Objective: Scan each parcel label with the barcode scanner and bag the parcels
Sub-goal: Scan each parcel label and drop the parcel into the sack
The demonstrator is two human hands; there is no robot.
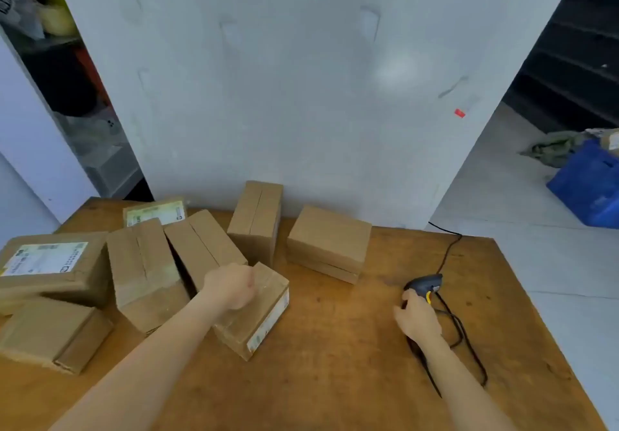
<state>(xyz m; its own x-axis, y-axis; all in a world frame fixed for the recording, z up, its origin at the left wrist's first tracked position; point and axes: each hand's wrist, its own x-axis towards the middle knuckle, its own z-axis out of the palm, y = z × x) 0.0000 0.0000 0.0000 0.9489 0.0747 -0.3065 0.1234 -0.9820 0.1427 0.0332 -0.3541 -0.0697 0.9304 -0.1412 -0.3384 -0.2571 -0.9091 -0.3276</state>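
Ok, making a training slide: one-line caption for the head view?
Left hand grips a cardboard parcel while right hand holds the barcode scanner on the wooden table.

I can't read the blurred label (pixel 43 258) at nine o'clock; my left hand (pixel 231 285) hides part of the centre parcel (pixel 259 320); three o'clock's blue bin (pixel 589 192) is cropped.

A wooden table (pixel 335 363) stands against a grey wall (pixel 284 95) bearing a red mark (pixel 460 113).
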